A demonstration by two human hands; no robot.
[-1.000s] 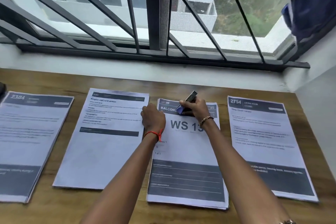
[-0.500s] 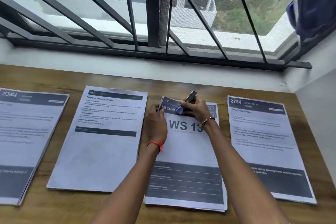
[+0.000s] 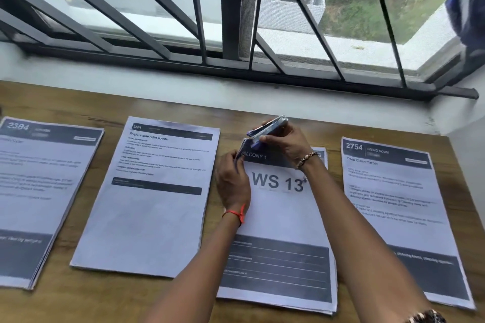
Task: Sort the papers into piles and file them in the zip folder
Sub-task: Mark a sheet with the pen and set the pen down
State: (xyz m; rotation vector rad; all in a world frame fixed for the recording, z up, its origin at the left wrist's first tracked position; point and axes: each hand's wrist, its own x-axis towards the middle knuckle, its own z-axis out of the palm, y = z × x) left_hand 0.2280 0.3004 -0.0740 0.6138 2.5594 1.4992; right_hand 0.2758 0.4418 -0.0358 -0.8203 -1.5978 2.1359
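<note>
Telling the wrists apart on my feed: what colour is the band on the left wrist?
Red-orange: a thin thread band, seen in the head view.

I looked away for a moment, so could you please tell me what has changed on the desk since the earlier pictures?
The left hand moved from lying on the left edge of the WS 13 pile to pinching its top-left corner and lifting it. The right hand, holding the stapler throughout, brought it to that raised corner. The other three piles lie flat where they were.
</note>
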